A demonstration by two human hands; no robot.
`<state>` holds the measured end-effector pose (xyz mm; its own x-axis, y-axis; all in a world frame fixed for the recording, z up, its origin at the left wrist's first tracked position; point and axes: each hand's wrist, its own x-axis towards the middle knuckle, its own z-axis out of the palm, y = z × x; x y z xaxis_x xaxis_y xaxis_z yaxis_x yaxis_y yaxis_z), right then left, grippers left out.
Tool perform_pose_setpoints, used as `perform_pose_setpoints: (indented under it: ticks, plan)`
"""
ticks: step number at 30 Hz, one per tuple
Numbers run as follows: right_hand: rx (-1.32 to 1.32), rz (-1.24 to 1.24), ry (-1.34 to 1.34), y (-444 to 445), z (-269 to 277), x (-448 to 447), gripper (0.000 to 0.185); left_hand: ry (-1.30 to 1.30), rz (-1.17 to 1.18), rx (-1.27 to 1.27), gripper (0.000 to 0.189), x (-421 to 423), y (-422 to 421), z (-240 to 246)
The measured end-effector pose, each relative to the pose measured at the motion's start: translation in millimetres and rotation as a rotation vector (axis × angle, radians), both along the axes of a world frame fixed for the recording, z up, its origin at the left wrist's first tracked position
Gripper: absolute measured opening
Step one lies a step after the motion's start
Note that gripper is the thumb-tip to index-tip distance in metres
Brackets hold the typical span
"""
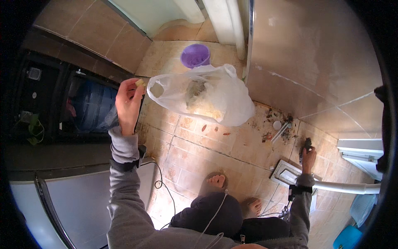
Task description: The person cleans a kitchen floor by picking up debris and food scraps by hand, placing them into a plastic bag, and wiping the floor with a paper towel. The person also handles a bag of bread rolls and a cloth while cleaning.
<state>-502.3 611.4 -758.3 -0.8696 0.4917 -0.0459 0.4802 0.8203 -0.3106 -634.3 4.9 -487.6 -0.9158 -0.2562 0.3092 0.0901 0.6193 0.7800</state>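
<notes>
My left hand (127, 98) pinches a small yellowish piece (140, 83) between thumb and fingers, just left of a loop handle of the white plastic bag (239, 102). Through the bag's thin film show a dark greenish mass and paler, yellowish stuff; what they are I cannot tell. Far to the right, my right hand (308, 158) is low at the tiled floor with its fingers on a dark, clumpy thing (307, 143). Beyond it lies a heap of dark debris (289, 119) with thin white sticks (279, 132) and a round white disc (277, 125).
A purple plastic bin (195, 56) stands behind the bag. Reddish scraps (204, 128) lie in front of it. A floor drain cover (286, 175) and a white pipe (342, 187) are near my right wrist. A black cable (169, 190) loops beside my feet.
</notes>
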Motion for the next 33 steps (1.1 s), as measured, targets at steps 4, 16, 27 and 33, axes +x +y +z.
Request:
perform_pose_setpoints:
  ticks: [4,16,27,33]
  plan:
    - [-0.055,0.011,-0.073,-4.1,2.7,9.3,0.046,-0.369,-0.129,0.089,0.027,-49.2,6.3,-9.8]
    - [-0.462,0.170,0.185,-37.8,83.5,18.9,0.039,-0.141,-0.205,0.260,0.058,-167.0,50.1,9.2]
    - [-0.257,0.033,-0.287,-13.2,263.3,129.5,0.029,-0.655,-0.126,0.305,0.058,68.9,58.6,28.0]
    - [0.092,-0.268,0.530,61.7,423.3,105.0,0.102,-0.837,-0.134,0.317,0.055,129.0,72.1,133.0]
